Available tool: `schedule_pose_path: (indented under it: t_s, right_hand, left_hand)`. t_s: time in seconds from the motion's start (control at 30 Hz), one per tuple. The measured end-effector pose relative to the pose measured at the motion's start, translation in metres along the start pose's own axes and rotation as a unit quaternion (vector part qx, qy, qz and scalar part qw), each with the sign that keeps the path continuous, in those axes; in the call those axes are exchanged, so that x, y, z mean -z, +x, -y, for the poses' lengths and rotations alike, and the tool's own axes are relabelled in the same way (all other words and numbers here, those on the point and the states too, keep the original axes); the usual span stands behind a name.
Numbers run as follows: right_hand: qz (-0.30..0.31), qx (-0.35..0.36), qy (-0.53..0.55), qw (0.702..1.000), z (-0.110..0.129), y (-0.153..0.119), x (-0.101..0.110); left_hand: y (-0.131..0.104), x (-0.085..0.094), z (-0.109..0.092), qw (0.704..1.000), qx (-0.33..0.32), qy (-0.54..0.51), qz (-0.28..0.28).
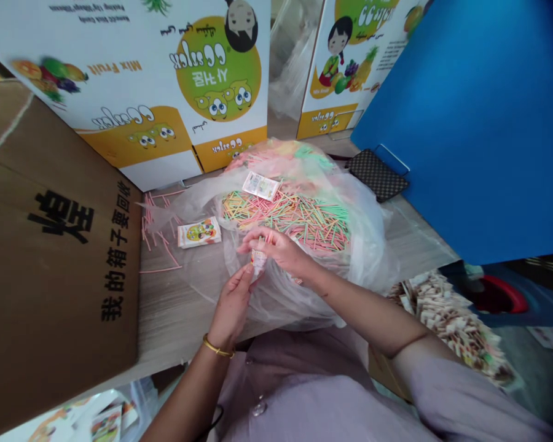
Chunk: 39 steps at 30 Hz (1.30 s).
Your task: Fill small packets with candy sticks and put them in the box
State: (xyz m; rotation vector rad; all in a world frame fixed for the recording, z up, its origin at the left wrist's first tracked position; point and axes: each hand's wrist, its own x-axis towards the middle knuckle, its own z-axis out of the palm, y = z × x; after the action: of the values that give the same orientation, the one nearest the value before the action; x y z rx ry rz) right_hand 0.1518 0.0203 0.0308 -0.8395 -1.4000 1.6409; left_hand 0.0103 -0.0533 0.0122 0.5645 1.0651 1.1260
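Over the near side of a clear plastic bag (368, 239) full of thin coloured sticks (304, 218), both hands meet at a small printed packet (258, 260). My left hand (234, 294) pinches the packet's lower part. My right hand (281, 250) is closed at its top end, with short pieces of coloured sticks showing between the fingers. One flat packet (261, 185) lies on the sticks in the bag. Another packet (199, 232) rests on the plastic to the left. Some loose pink sticks (166, 245) are scattered on the table near the brown box.
A brown carton (64, 245) stands at the left. White and yellow printed boxes (156, 86) stand behind the bag. At the right are a blue panel (479, 135) and a dark checked pouch (376, 175). Many packets (451, 319) are heaped at the lower right.
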Motion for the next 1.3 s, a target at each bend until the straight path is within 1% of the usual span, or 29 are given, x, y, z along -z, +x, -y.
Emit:
schedule_pose_path:
  t_s: [0.07, 0.13, 0.2, 0.23, 0.3, 0.4, 0.43, 0.53, 0.57, 0.7, 0.83, 0.87, 0.93, 1.0, 1.07, 1.2, 1.3]
  right_hand:
    - [0.015, 0.007, 0.022, 1.000, 0.005, 0.002, 0.004]
    - [0.049, 0.014, -0.040, 0.998, 0.013, 0.002, 0.007]
    - [0.085, 0.010, -0.129, 0.988, 0.021, 0.002, 0.011]
    - [0.097, 0.004, -0.157, 0.983, 0.024, 0.001, 0.013]
    - [0.116, -0.007, -0.178, 0.977, 0.026, 0.001, 0.017]
    - [0.149, -0.027, -0.200, 0.968, 0.023, 0.005, 0.023]
    - [0.151, -0.031, -0.204, 0.967, 0.021, 0.007, 0.025]
    - [0.119, -0.027, -0.177, 0.977, 0.014, 0.012, 0.029]
    - [0.118, -0.030, -0.174, 0.977, 0.012, 0.013, 0.029]
    - [0.164, -0.044, -0.210, 0.963, 0.008, 0.013, 0.029]
    - [0.169, -0.018, -0.117, 0.979, 0.008, 0.011, 0.025]
    - [0.171, -0.023, -0.117, 0.978, 0.009, 0.011, 0.024]
    - [0.176, -0.035, -0.162, 0.970, 0.011, 0.010, 0.022]
    - [0.163, -0.032, -0.199, 0.966, 0.013, 0.009, 0.021]
    - [0.148, -0.026, -0.209, 0.966, 0.014, 0.009, 0.019]
    - [0.154, -0.032, -0.249, 0.956, 0.012, 0.012, 0.018]
    - [0.114, -0.018, -0.217, 0.969, 0.007, 0.018, 0.017]
  left_hand:
    - [0.000, 0.000, -0.002, 1.000, 0.007, -0.012, 0.005]
    - [0.000, 0.001, -0.003, 1.000, 0.012, -0.025, 0.010]
    - [0.001, 0.004, -0.003, 0.999, 0.018, -0.040, 0.008]
    - [0.001, 0.005, -0.003, 0.999, 0.023, -0.047, 0.007]
    - [0.000, 0.006, -0.003, 0.997, 0.037, -0.062, 0.010]
    - [-0.002, 0.006, -0.006, 0.995, 0.058, -0.077, 0.024]
    - [-0.003, 0.005, -0.007, 0.995, 0.060, -0.075, 0.030]
    - [-0.006, 0.005, -0.009, 0.997, 0.045, -0.041, 0.046]
    - [-0.006, 0.005, -0.009, 0.998, 0.038, -0.028, 0.046]
    - [-0.006, 0.010, -0.009, 0.998, 0.046, 0.010, 0.036]
    - [-0.007, 0.013, -0.010, 0.999, 0.039, -0.001, 0.038]
    - [-0.007, 0.013, -0.010, 0.999, 0.033, -0.007, 0.042]
    - [-0.008, 0.012, -0.011, 0.998, 0.024, -0.013, 0.053]
    - [-0.008, 0.011, -0.012, 0.998, 0.018, -0.015, 0.060]
    - [-0.008, 0.012, -0.012, 0.998, 0.015, -0.015, 0.061]
    - [-0.006, 0.018, -0.010, 0.998, 0.018, -0.009, 0.056]
    - [-0.005, 0.023, -0.009, 0.998, 0.035, 0.000, 0.043]
